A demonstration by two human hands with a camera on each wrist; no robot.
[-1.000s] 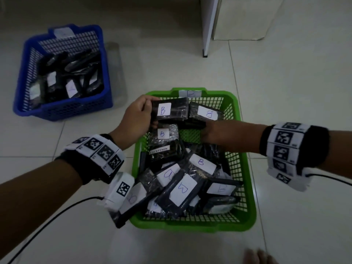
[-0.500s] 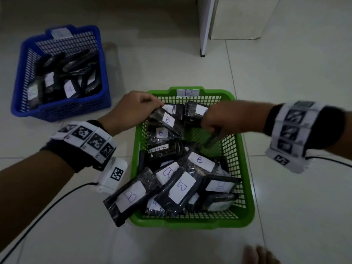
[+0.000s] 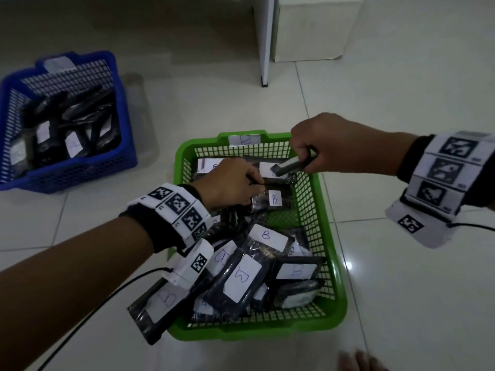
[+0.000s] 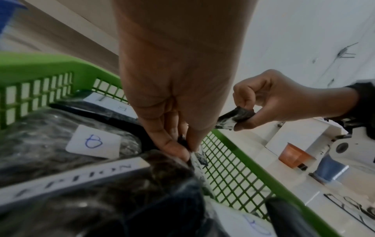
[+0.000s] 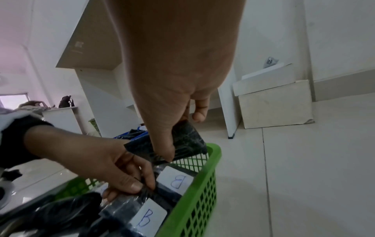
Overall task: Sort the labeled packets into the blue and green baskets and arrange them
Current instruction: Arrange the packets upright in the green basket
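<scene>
The green basket sits on the floor before me, piled with several black packets bearing white B labels. My left hand reaches into its far half and pinches the corner of a B packet lying there; the pinch shows in the left wrist view. My right hand hovers over the basket's far right corner and grips a small dark packet, also seen in the right wrist view, lifted clear of the pile. The blue basket with more packets stands at the far left.
A white furniture panel and a pale box stand beyond the green basket. One B packet hangs over the green basket's near left rim. Cables trail from both wrists across the tiled floor. Toes show at the bottom edge.
My right hand has risen from inside the basket with a small packet in its grip. My left hand has moved right and deeper, onto another B packet.
</scene>
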